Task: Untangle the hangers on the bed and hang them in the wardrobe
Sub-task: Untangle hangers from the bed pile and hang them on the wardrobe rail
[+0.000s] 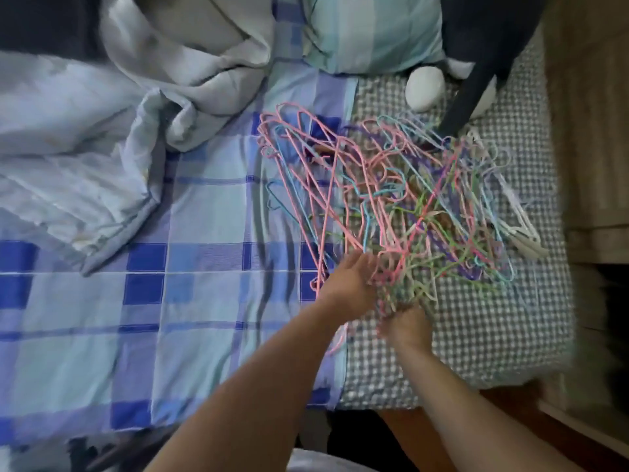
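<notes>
**Both hands in the hanger pile on the bed**

The bed (204, 318) fills the view, covered by a blue plaid sheet, with a grey checked blanket (483, 321) along its right side. A crumpled pale duvet (102, 148) lies to the left of the pile, well apart from it. A teal pillow (371, 32) sits beyond the pile, and a dark cloth (486, 52) hangs down to touch the pile's far edge.

The tangled hangers (408, 206), thin wire ones in pink, blue, green, purple and white, lie across the seam between sheet and blanket.

The left hand (350, 284) reaches into the pile's near edge, fingers buried among pink wires. The right hand (405, 325) is just beside it, at the same near edge. Blur and wires hide the fingers, so I cannot tell whether either grip is clenched.
</notes>
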{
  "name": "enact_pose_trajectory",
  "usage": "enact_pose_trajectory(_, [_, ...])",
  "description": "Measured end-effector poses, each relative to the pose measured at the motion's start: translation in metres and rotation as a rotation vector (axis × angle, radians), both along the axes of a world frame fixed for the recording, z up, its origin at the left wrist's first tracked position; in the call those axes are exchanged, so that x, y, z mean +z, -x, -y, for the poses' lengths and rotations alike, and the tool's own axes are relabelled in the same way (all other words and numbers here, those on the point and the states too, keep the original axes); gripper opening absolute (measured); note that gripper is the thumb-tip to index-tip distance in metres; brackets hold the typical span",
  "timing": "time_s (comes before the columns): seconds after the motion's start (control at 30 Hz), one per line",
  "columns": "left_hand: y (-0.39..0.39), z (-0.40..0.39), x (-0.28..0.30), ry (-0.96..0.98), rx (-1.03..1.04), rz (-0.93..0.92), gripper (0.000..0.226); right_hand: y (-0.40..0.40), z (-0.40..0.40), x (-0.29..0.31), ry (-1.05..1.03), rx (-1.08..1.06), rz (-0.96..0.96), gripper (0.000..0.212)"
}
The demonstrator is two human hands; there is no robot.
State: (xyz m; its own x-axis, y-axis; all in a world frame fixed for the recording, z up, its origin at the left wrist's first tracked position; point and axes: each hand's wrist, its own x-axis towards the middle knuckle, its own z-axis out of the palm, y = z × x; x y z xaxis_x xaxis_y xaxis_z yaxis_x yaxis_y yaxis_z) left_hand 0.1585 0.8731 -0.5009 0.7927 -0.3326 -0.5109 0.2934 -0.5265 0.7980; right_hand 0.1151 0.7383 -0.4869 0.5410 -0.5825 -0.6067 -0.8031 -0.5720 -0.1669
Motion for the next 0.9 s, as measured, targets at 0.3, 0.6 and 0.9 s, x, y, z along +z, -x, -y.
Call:
enact_pose_trajectory(0.3, [0.098, -0.040, -0.007, -0.482, 0.232, 0.125, 0.038, -0.009, 0.053, 0.016, -0.066, -0.186, 0.067, 0.030])
enact_pose_trajectory(0.6, [0.116, -0.002, -0.033, -0.694, -0.001, 0.087, 0.043, 0.012, 0.106, 0.023, 0.072, 0.027, 0.103, 0.008])
enact_pose_trajectory(0.9, [0.117, -0.017, 0.048, -0.842, -0.003, 0.411, 0.019, 0.013, 0.144, 0.080, -0.472, -0.206, 0.525, 0.019])
